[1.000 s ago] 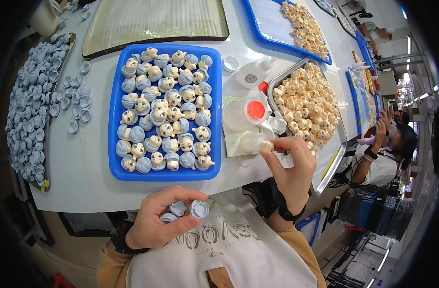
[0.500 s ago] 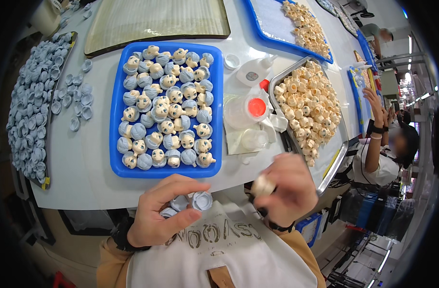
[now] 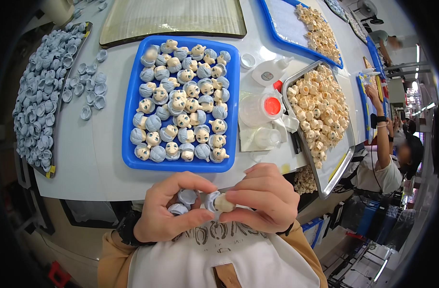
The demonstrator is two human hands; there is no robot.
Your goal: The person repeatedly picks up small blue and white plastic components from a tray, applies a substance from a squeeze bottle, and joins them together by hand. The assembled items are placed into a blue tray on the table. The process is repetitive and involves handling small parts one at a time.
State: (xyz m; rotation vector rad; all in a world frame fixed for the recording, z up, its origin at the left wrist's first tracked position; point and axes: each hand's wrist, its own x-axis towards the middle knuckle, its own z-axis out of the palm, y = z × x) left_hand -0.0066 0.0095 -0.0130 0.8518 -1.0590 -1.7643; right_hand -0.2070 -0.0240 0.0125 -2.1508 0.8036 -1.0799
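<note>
Near the table's front edge my left hand (image 3: 164,213) is curled around several small blue-grey doll hair pieces. One hair piece (image 3: 210,200) is pinched at its fingertips, while another hair piece (image 3: 187,196) rests in the palm. My right hand (image 3: 265,201) grips a cream doll head piece (image 3: 224,204) between thumb and fingers. Its end touches the pinched hair piece; how far it sits inside I cannot tell. Just beyond my hands, a blue tray (image 3: 129,125) carries rows of doll heads (image 3: 179,103) with painted eyes and blue-grey hair.
To the left, hair pieces (image 3: 39,103) heap on a dark-edged tray, with several loose beside it. At right, cream head pieces (image 3: 320,113) fill part of a metal tray (image 3: 343,168). Between stand a squeeze bottle (image 3: 269,72) and a red-topped jar (image 3: 254,109). A co-worker (image 3: 389,165) sits further right.
My right hand has moved left with the cream head piece and brought it against the hair piece at my left fingertips. The whole view has shifted slightly.
</note>
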